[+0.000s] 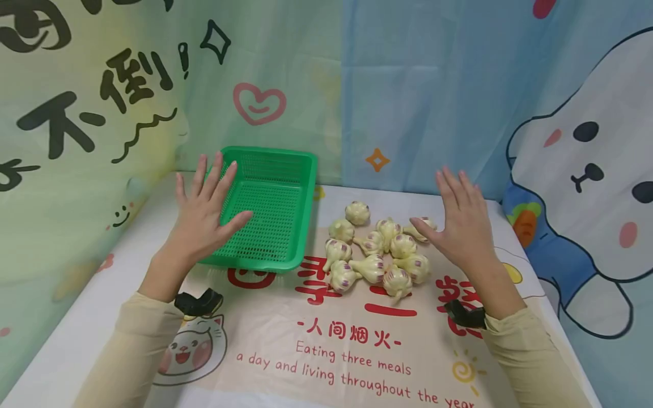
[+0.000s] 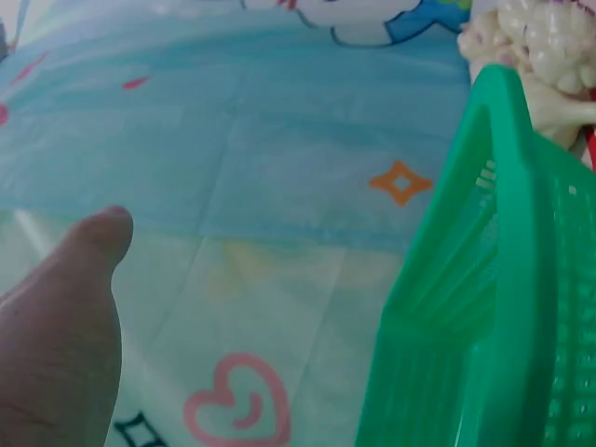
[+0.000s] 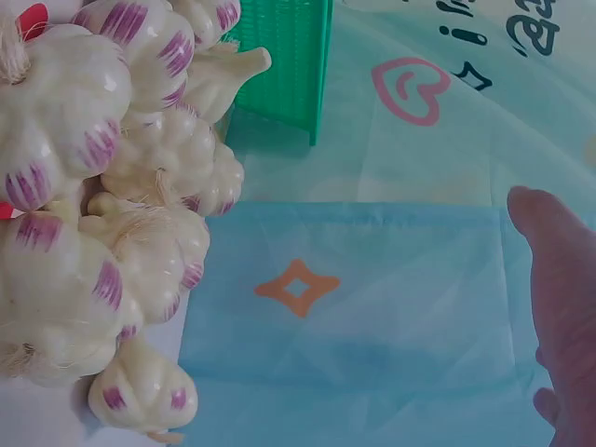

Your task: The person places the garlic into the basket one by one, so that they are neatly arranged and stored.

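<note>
My left hand [image 1: 200, 218] is raised with its fingers spread, overlapping the left side of a green plastic basket [image 1: 309, 215] in the head view. Nothing is in its grasp; its thumb [image 2: 79, 270] shows in the left wrist view beside the basket. On the right, my right hand [image 1: 461, 226] is held up too, fingers straight and palm bare. Just left of it lies a group of several garlic bulbs [image 1: 371, 266], whitish with purple streaks. One bulb [image 1: 422, 229] is partly behind the right thumb. Up close, the bulbs [image 3: 149, 251] fill the left of the right wrist view.
The basket stands at the back left of a table with a printed cloth [image 1: 352, 351]. Printed curtains [image 1: 408, 96] rise behind the table and along its sides. A black strap [image 1: 199, 302] circles the left wrist, another [image 1: 465, 314] the right.
</note>
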The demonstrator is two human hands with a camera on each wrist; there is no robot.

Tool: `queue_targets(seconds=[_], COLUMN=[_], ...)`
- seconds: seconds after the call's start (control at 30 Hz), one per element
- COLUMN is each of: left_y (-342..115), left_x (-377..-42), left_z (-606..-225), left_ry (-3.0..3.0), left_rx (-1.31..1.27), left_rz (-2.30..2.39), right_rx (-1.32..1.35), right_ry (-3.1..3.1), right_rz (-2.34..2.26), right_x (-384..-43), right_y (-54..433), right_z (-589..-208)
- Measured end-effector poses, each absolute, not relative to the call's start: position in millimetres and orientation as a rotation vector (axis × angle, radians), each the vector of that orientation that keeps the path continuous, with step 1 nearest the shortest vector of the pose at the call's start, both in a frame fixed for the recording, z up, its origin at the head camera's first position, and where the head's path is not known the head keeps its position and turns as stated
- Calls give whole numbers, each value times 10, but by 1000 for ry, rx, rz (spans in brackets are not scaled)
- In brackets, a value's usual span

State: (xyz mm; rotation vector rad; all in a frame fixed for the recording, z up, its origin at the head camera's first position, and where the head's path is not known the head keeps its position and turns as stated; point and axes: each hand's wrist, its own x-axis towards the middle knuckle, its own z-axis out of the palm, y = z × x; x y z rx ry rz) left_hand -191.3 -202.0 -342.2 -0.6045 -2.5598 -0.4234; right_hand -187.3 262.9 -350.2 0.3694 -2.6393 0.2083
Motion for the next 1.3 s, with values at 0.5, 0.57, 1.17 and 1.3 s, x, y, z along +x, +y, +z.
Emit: queue_targets(seconds=[0.5, 0.57, 1.17, 1.3], left_y=[-2805, -2884, -3131, -3146], left_x=[-1776, -1755, -1701, -1734], left_z=[-3704, -3770, -4208, -4261], left_ry=[-2525, -2557, -2815, -2808], left_rx=[-525, -494, -422, -458], left_rz=[-895, -959, -1254, -1279], right_rx=[183, 155, 31, 59], right_ry=[-2685, -2707, -2937, -2945], right_rz=[368, 389, 639, 702], right_x=[-1866, -1869, -2128, -2190], right_y=[2806, 2835, 3061, 3082], right_z=[-3720, -3765, -4276, -4337])
